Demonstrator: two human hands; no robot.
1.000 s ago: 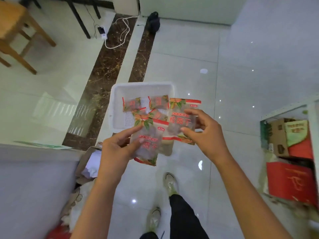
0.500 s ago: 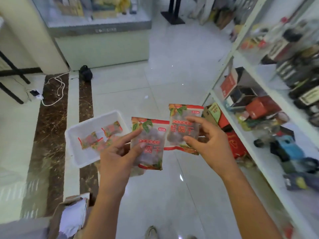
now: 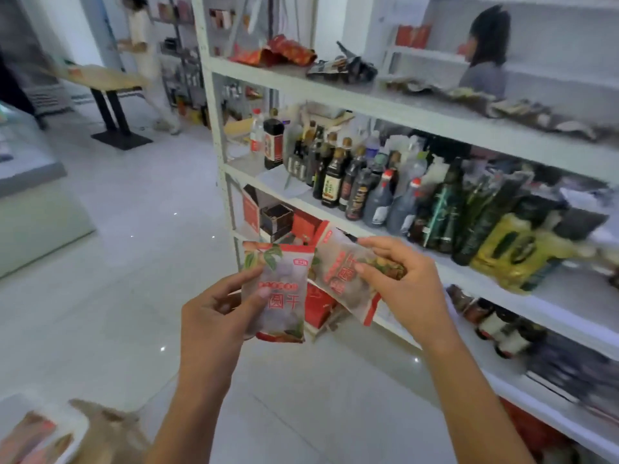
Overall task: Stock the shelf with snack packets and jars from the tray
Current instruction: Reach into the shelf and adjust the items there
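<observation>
The person's left hand (image 3: 217,313) grips a clear plastic snack packet with red edges, red lettering and a green leaf print (image 3: 281,289). The packet is held upright, with the thumb pressed across its front and the curled fingers behind its left side. The right hand (image 3: 398,283) pinches a second clear snack packet of the same print (image 3: 338,272), thumb on the front and fingers bent over its upper right part. This one is tilted, with its top corner pointing up and to the left. The near edges of the two packets meet between the hands. Both are held in the air above the glossy white tiled floor (image 3: 134,296), just in front of the lower tiers of the tall white metal shelf unit (image 3: 368,102).

On the shelf's upper board lie crumpled red and dark foil bags (image 3: 288,51). The tier below is crowded with standing dark glass bottles (image 3: 335,182), and a yellow-green plastic oil jug (image 3: 512,252) leans further to the right. Red cardboard boxes (image 3: 318,306) sit on the low tier directly behind the packets.

In the bottom-left corner is a blurred white shape holding reddish packets, possibly the tray (image 3: 20,406). It lies beside a piece of brown cardboard (image 3: 107,426).
</observation>
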